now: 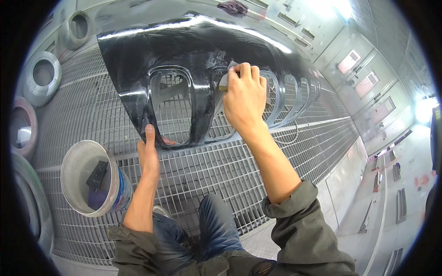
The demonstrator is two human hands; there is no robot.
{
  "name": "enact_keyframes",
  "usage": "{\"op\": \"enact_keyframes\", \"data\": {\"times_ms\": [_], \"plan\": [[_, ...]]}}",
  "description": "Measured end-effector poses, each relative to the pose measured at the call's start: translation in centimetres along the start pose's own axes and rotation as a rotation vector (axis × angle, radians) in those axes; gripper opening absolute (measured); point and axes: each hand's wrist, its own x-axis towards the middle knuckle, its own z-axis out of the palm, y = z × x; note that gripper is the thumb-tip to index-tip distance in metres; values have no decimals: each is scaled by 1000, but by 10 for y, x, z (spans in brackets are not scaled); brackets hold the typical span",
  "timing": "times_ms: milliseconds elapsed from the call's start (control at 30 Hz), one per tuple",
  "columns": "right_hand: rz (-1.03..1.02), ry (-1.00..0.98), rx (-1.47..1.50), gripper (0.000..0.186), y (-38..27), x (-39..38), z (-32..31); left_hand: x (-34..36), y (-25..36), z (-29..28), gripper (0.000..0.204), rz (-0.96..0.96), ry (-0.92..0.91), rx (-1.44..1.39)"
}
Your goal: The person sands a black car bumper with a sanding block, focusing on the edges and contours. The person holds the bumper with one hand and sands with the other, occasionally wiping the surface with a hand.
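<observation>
Right hand (246,99): grip closed, fingers curled over a folded grey sanding sheet (224,82), pressing it flat against the glossy black car panel (184,50). Contact area located at the bar between 2 grille-type openings, near the panel's middle. Sheet mostly hidden under the palm; 1 corner visible above the knuckles, 1 strip hanging below the wrist side.

Left hand (148,154): grip closed on the lower edge of the same panel, thumb lying up along the front face, fingertips wrapped behind and visible through the large opening (171,108). Panel thus held at its bottom rim, tilted upright, lower end toward the body, upper end away.

Panel surface: wet-looking, strongly reflective, with 1 large rounded opening on the left and a row of narrower slots (294,94) running toward the right.

Below the panel: steel grating floor (230,170), extending across the whole work area.

Left of the left forearm: 1 round bucket (92,177) standing on the grating, grey inside, blue on the outer wall, holding a dark block and a purple item at the bottom.

Far left edge: several grey ring-shaped objects (41,78), stacked or leaned along the wall.

Top edge, beyond the panel: 1 purple cloth (234,7).

Lower frame: blue trouser knees and grey-green sleeves rolled above the wrists.
</observation>
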Motion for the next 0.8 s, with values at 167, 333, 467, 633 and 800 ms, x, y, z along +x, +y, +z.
{"op": "enact_keyframes", "data": {"times_ms": [167,333,467,633,800], "plan": [[49,-119,92,25,8,10,-11,-2,4,1,89,28,-3,47],[141,-210,205,25,20,26,-21,-3,8,2,86,3,19,0],[21,-104,175,34,-18,11,-15,-2,7,3,88,-15,5,38],[-72,-77,283,42,-18,-3,-18,-1,6,1,87,-52,-5,29],[-26,-42,356,54,-28,-46,-18,0,6,-2,89,-48,-5,28]]}}
